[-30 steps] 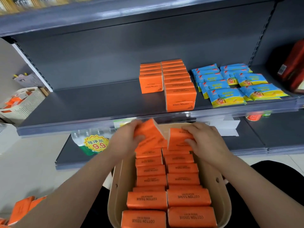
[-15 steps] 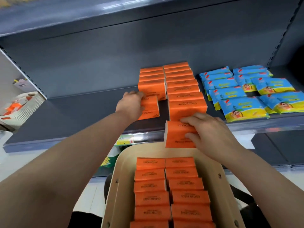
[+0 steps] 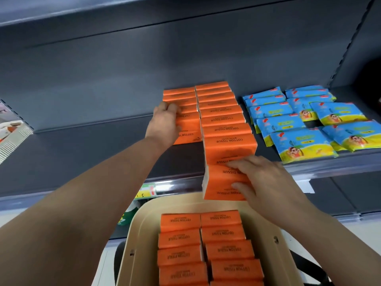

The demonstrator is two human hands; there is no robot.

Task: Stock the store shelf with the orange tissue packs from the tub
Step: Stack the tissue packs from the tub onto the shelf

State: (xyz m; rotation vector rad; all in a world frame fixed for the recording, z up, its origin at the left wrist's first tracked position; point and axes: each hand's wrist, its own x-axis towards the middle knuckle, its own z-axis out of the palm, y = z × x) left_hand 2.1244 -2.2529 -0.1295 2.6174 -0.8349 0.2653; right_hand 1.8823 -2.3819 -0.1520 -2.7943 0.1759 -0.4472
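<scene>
Two rows of orange tissue packs (image 3: 221, 118) stand on the grey shelf (image 3: 82, 153). My left hand (image 3: 165, 122) grips the front pack (image 3: 188, 135) of the left row, fingers curled over its top, pressing it against the packs behind. My right hand (image 3: 261, 178) holds another orange pack (image 3: 218, 182) at the shelf's front edge, just below the right row's front pack, thumb underneath and fingers on top. The beige tub (image 3: 142, 230) below holds two rows of several more orange packs (image 3: 204, 246).
Blue and yellow packets (image 3: 299, 122) lie on the shelf right of the orange rows. The shelf's left part is bare. A white basket (image 3: 10, 137) sits at far left. Price labels (image 3: 150, 189) line the shelf's front rail. A lower shelf shows beneath.
My left hand has pushed its pack back against the left row. My right hand has lifted its pack a little nearer the front of the right row.
</scene>
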